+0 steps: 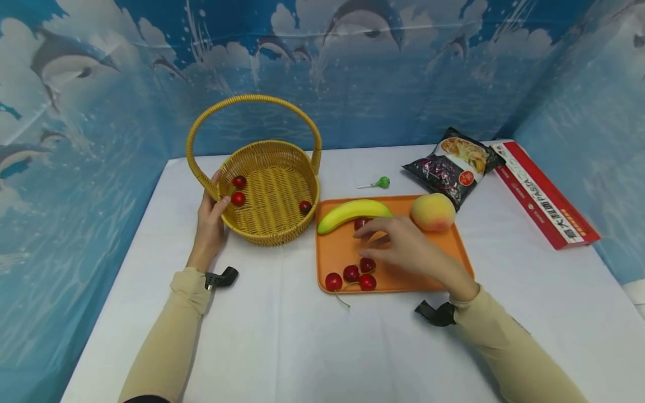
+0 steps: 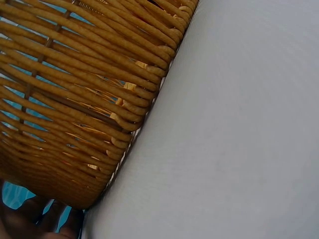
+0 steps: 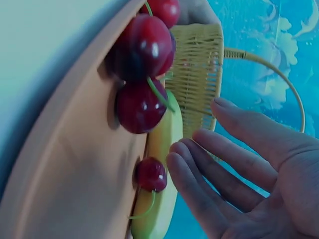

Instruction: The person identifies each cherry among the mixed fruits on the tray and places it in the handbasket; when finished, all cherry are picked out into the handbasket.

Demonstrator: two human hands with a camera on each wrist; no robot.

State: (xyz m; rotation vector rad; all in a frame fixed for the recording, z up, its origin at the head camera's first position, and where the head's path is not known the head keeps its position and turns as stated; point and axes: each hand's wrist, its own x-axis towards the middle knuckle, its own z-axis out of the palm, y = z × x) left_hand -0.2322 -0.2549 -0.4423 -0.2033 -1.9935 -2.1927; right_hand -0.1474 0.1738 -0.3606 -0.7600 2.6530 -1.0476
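Note:
My left hand [image 1: 209, 221] holds the left side of a yellow woven basket [image 1: 272, 238], the thumb at its rim and the fingers along the outer wall. Three cherries lie inside, one of them a bright red cherry [image 1: 238, 198]. In the left wrist view the wicker wall [image 2: 75, 99] hides most of that hand. Over an orange tray [image 1: 330, 252] hovers my right hand [image 1: 398, 243], fingers loosely bent and apart, holding nothing. Nearest its fingertips is a dark cherry [image 3: 151, 174] beside the yellow banana [image 1: 355, 211]. Several more cherries [image 1: 351, 273] cluster at the tray's front.
A peach [image 1: 433, 212] sits at the tray's back right corner. Behind the tray lie a green lollipop [image 1: 383, 182] and a black snack bag [image 1: 453, 165]. A red and white pasta box [image 1: 546, 196] lies at the right, near the dolphin-print backdrop [image 1: 353, 95].

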